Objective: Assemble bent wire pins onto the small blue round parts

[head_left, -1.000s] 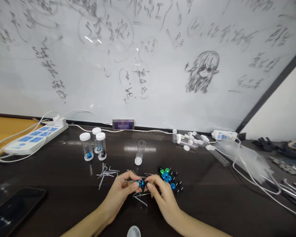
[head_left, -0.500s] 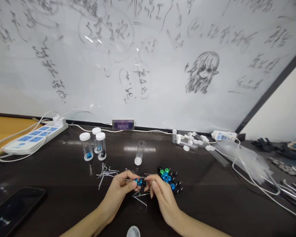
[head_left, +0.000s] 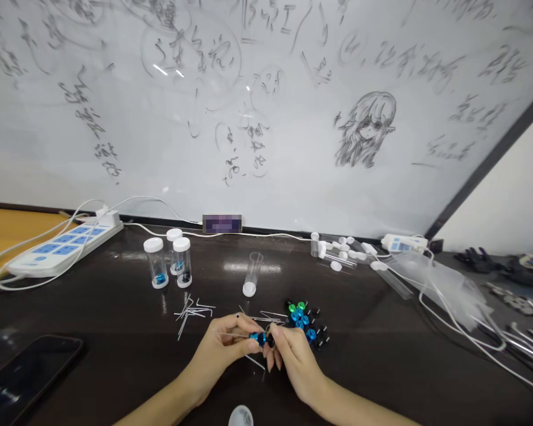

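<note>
In the lower middle of the frame, just above the dark table [head_left: 115, 331], the two hands meet fingertip to fingertip. The left hand [head_left: 222, 350] has its fingers closed on a thin metal pin [head_left: 233, 336] that lies roughly level and points right. The right hand [head_left: 294, 362] pinches a small blue part [head_left: 260, 338] sitting on that pin, thumb and forefinger tight around it and the other fingers curled below. Just right of the hands, a heap of blue, green and black parts [head_left: 304, 319] lies on the table. To the left is a scatter of bent metal pins [head_left: 190, 310]. Further up stand three capped vials [head_left: 174, 260] and, right of them, a clear tube [head_left: 251, 274] resting on its white cap. A power strip [head_left: 62, 245] lies at the left edge and a black phone [head_left: 26, 376] at the lower left. Loose tubes and caps [head_left: 342, 251] sit by the whiteboard [head_left: 266, 118].
</note>
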The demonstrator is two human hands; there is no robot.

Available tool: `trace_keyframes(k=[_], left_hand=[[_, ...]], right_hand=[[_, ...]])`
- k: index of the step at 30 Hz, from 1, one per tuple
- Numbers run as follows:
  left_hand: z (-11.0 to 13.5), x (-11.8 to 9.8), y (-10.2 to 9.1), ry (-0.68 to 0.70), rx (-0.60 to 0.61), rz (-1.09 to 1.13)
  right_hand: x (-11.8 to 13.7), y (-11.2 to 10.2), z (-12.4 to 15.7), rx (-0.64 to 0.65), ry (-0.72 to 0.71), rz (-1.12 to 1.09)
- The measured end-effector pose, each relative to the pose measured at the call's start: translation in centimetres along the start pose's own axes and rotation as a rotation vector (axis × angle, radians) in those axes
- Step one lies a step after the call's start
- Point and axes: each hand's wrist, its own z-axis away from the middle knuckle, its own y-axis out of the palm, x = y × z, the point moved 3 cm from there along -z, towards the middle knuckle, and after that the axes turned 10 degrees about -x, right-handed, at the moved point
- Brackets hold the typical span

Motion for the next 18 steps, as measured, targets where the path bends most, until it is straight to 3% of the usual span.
trace_keyframes(k=[5, 12, 18], left_hand=[[0.1, 0.1, 0.0, 0.019, -0.006, -0.046], [0.0, 0.6, -0.1, -0.048, -0.015, 0.007], [-0.7, 1.0, -0.8, -0.088, -0.096, 0.119]], right_hand=[[0.2, -0.1, 0.0, -0.007, 0.028, 0.0], [0.9, -0.5, -0.2, -0.045, -0.088, 0.08], [0.7, -0.6, -0.2, -0.088, -0.165, 0.066]])
